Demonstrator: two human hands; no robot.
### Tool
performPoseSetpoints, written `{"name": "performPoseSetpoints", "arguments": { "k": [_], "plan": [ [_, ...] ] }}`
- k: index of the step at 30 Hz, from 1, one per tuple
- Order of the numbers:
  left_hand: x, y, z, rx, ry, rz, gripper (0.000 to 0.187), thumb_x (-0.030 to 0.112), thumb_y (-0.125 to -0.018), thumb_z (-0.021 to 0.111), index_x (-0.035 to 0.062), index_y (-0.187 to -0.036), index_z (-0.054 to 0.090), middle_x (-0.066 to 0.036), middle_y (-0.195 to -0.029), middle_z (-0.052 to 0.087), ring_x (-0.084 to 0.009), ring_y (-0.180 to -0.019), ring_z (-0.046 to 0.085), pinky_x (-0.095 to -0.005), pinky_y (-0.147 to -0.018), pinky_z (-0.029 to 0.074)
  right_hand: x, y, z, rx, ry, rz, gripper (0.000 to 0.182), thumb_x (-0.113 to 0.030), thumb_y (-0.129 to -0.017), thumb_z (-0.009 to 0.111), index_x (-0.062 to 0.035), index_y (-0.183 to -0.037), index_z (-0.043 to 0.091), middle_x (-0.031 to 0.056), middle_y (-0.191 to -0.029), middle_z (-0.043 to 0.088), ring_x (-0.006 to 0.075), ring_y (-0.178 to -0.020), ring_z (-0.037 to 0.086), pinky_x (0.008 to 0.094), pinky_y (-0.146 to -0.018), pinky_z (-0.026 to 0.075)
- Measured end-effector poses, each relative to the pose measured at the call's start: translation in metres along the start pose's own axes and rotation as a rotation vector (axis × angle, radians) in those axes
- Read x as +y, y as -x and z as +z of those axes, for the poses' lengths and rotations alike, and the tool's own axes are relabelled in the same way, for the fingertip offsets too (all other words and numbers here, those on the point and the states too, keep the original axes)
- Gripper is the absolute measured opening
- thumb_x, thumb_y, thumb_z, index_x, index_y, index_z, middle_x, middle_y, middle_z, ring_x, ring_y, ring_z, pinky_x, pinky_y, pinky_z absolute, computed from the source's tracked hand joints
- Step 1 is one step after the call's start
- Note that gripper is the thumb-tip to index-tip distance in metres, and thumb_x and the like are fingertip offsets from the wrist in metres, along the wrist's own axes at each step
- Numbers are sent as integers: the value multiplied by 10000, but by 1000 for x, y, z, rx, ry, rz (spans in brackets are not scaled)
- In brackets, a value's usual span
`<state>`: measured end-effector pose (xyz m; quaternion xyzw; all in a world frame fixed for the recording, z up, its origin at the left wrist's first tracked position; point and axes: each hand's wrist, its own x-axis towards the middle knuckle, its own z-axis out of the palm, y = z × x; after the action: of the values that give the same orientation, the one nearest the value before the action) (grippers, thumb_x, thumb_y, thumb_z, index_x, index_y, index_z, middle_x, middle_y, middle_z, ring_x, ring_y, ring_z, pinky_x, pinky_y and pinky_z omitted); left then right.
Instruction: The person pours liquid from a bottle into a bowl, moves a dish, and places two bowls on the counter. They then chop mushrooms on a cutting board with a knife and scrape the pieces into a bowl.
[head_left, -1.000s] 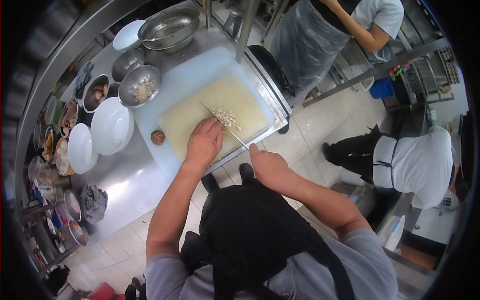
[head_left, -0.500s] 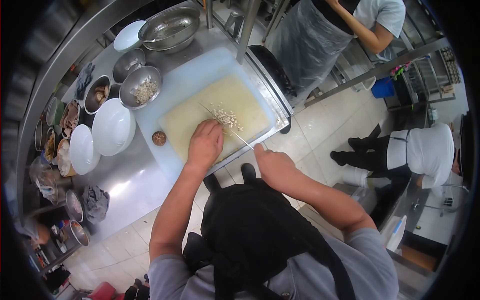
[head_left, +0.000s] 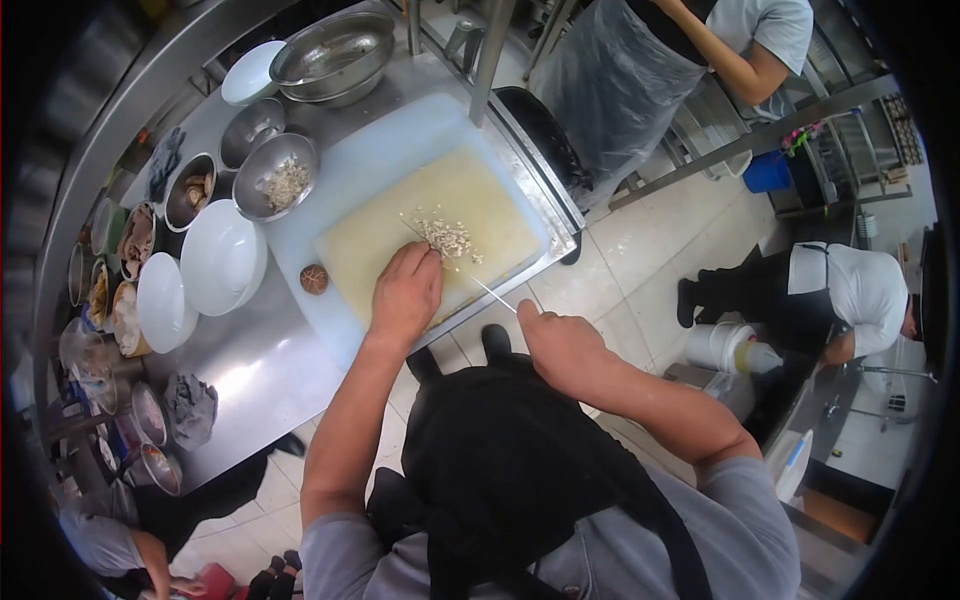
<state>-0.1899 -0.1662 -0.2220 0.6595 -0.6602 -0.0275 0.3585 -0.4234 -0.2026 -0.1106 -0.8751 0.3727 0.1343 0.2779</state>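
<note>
My right hand point(head_left: 562, 345) is closed round the handle of a knife point(head_left: 487, 289), whose thin blade reaches left over the yellowish cutting board point(head_left: 360, 235). On that board my left hand point(head_left: 408, 292) rests with fingers curled beside the blade; whatever lies under the fingertips is hidden. Small pale diced pieces point(head_left: 450, 238) are scattered just beyond the blade. A whole brown mushroom point(head_left: 314, 279) sits to the left of my left hand, on the larger bluish-white board point(head_left: 345, 165) beneath.
A metal bowl point(head_left: 250, 200) of diced pieces stands left of the boards. Near it are a bowl of mushrooms point(head_left: 197, 188), white bowls point(head_left: 224, 258) and a colander point(head_left: 333, 55). A person point(head_left: 850, 290) bends at the right; another point(head_left: 105, 540) is at lower left.
My right hand has shifted slightly right with the knife. At lower left a person has come further into view. The person at right has moved a little towards the sink.
</note>
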Motion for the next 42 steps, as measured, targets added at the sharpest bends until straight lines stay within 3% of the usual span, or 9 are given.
{"name": "performPoseSetpoints", "arguments": {
  "k": [5, 12, 17, 33, 36, 42],
  "plan": [
    [-2, -1, -2, 4, 47, 27, 117, -9, -829, 701, 5, -943, 680, -135, -1056, 691, -333, -1023, 676, -418, -881, 569, 10, -28, 26, 37, 0, -48, 259, 29, -816, 570, 50, -1041, 442, 275, -821, 666, 465, -778, 686, 550, -702, 545],
    [-3, 2, -1, 50, -19, 74, 69, -11, -833, 705, -5, -897, 682, -138, -1038, 701, -335, -1039, 673, -413, -911, 563, 1, 0, -2, -6, -22, -49, 269, 34, -807, 575, 57, -1044, 449, 272, -819, 673, 465, -785, 684, 543, -697, 548],
    [-2, 2, -4, 21, 38, 54, 98, -9, -831, 698, -2, -928, 685, -139, -1079, 689, -334, -1044, 669, -410, -920, 560, 10, -29, 27, 50, 33, -79, 271, 38, -805, 567, 48, -1045, 441, 270, -824, 670, 464, -787, 685, 539, -694, 546],
    [-6, 6, -8, -33, 46, 67, 170, -15, -831, 691, 0, -1000, 675, -136, -1088, 677, -331, -1060, 667, -410, -915, 563, 0, -1, 0, 8, 32, -19, 278, 43, -805, 567, 36, -1052, 439, 275, -824, 664, 466, -793, 687, 540, -699, 552],
    [-7, 6, -8, -51, 41, 45, 147, -15, -834, 694, 3, -979, 677, -140, -1073, 690, -331, -1074, 668, -408, -918, 564, 2, 5, 4, -55, 54, 31, 280, 41, -804, 572, 37, -1053, 443, 275, -833, 669, 462, -786, 688, 536, -696, 554],
    [-5, 4, -9, 5, 40, 82, 80, -11, -835, 705, 6, -909, 681, -139, -1037, 702, -336, -1050, 672, -408, -919, 562, 0, -22, 15, 27, 54, -24, 204, 21, -861, 552, 27, -1050, 473, 252, -878, 692, 443, -836, 700, 530, -731, 554]
  ]
}}
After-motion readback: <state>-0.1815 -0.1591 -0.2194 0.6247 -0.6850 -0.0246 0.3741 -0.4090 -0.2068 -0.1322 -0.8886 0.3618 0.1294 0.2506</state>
